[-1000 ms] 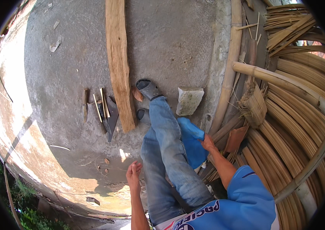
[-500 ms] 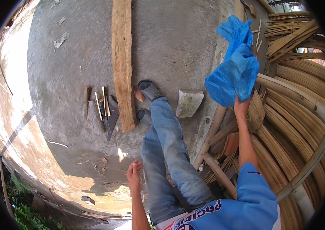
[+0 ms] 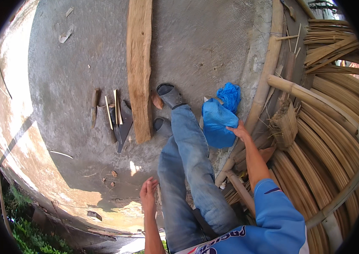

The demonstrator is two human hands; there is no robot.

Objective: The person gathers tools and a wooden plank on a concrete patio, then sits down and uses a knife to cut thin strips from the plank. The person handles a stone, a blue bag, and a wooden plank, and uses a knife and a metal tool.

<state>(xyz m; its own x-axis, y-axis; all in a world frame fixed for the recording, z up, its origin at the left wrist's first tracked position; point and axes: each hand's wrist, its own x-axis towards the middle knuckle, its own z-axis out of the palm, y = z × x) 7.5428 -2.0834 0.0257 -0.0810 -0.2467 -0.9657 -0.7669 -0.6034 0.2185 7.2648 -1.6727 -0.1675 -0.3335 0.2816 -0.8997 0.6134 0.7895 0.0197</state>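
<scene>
My right hand (image 3: 240, 130) pinches the near edge of a crumpled blue plastic bag (image 3: 218, 122). The bag spreads low over a pale stone block (image 3: 201, 122), hiding nearly all of it, and its bunched end points away to the right. My left hand (image 3: 148, 194) hangs beside my left knee with its fingers loosely bent and apart, holding nothing. On the concrete floor further left are a knife with a wooden handle (image 3: 95, 106), a dark broad blade (image 3: 124, 129) and thin pale bamboo strips (image 3: 117, 108).
A long wooden plank (image 3: 139, 72) runs away from me beside my shoes (image 3: 170, 95). Along my right side stand bamboo poles (image 3: 268, 63) and bundled strips (image 3: 314, 156), with a small woven basket (image 3: 284, 125) among them. Paper scraps (image 3: 66, 34) lie at the far left.
My right hand has brought the blue bag down and to the left, from beside the bamboo poles onto the stone block. My left hand has hardly moved.
</scene>
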